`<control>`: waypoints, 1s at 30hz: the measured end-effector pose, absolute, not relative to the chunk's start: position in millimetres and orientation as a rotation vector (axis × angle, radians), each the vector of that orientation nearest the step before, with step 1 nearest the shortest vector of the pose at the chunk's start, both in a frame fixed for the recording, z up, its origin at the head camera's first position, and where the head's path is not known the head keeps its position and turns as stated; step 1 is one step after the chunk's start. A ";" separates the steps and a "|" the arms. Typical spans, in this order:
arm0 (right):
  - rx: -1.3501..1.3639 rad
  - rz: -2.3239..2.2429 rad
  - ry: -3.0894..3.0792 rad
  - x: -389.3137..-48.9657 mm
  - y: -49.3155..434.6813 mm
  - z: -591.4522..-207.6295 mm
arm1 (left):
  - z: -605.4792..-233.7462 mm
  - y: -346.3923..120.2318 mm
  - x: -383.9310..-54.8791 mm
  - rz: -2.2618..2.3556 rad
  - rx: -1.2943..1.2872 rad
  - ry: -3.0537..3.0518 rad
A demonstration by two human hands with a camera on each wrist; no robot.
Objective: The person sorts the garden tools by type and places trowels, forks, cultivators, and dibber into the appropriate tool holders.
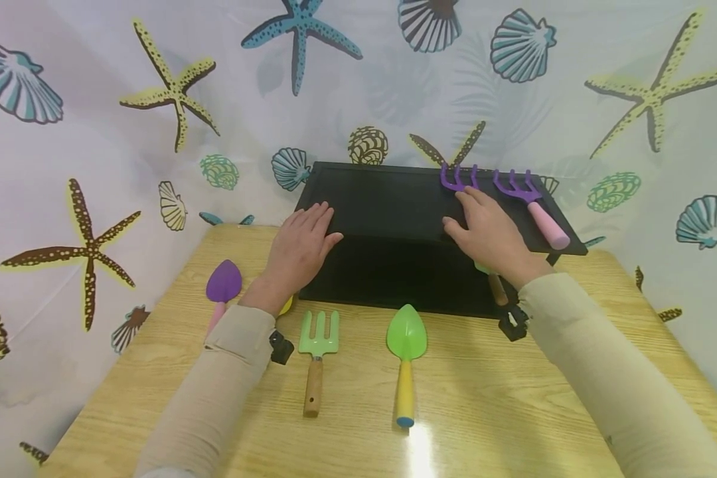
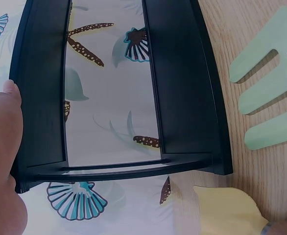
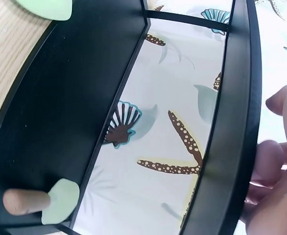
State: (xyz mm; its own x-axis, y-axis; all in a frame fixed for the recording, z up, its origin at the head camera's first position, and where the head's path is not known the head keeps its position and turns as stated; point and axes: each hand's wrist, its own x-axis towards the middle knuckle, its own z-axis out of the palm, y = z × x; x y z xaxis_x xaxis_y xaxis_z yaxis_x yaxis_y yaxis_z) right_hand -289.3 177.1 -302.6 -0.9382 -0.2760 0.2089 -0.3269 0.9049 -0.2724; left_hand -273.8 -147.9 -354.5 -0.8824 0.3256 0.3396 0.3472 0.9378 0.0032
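Observation:
My left hand (image 1: 301, 245) rests with straight fingers on the left end of a black two-tier shelf (image 1: 388, 202). At the right part of the top tier, my right hand (image 1: 492, 232) holds a purple hand rake (image 1: 459, 180) whose handle is hidden under the palm. Beside it lies a second purple rake (image 1: 522, 189) with a pink handle, tines toward the back. On the lower tier, partly behind my right wrist, is a green-headed tool with a wooden handle (image 1: 498, 289); the right wrist view shows its green head (image 3: 64, 200).
On the wooden table (image 1: 472, 398) before the shelf lie a green fork (image 1: 318, 342) and a green trowel (image 1: 407, 338) with a yellow handle. Left of them are a purple trowel (image 1: 224, 282) and a yellow tool (image 2: 229, 208). A patterned curtain (image 1: 334, 113) hangs behind.

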 end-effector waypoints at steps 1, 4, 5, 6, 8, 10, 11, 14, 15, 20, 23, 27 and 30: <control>0.464 0.451 -2.904 -288.0 178.2 -301.4 | -354.4 -148.0 -273.6 -0.094 -0.491 -2.756; 0.474 0.444 -2.904 -283.0 182.0 -297.7 | -354.0 -147.9 -273.1 -0.103 -0.488 -2.757; 0.479 0.450 -2.900 -281.5 183.6 -296.6 | -353.9 -147.8 -273.2 -0.103 -0.487 -2.758; 0.484 0.459 -2.893 -280.0 185.3 -295.5 | -354.0 -147.7 -273.3 -0.101 -0.487 -2.759; 0.495 0.455 -2.872 -277.0 189.8 -293.5 | -354.0 -147.5 -273.5 -0.099 -0.488 -2.761; 0.502 0.446 -2.845 -274.7 194.8 -291.6 | -354.1 -147.2 -273.8 -0.097 -0.489 -2.763; 0.507 0.439 -2.832 -273.7 197.6 -290.6 | -354.3 -147.2 -273.9 -0.094 -0.490 -2.763; 0.491 0.398 -2.823 -270.5 206.4 -287.2 | -354.4 -147.5 -274.5 -0.091 -0.491 -2.766; 0.485 0.385 -2.830 -269.5 209.7 -285.9 | -354.7 -147.7 -274.6 -0.091 -0.491 -2.768; 0.464 0.361 -2.871 -264.7 230.4 -281.1 | -354.9 -147.9 -274.6 -0.090 -0.489 -2.780; 0.468 0.384 -2.861 -262.9 245.4 -280.1 | -355.2 -148.0 -274.8 -0.082 -0.486 -2.781; 0.449 0.410 -2.868 -259.1 264.4 -279.1 | -355.0 -148.0 -274.5 -0.063 -0.485 -2.772; 0.430 0.429 -2.873 -254.5 277.6 -280.3 | -354.3 -147.7 -274.1 -0.057 -0.489 -2.769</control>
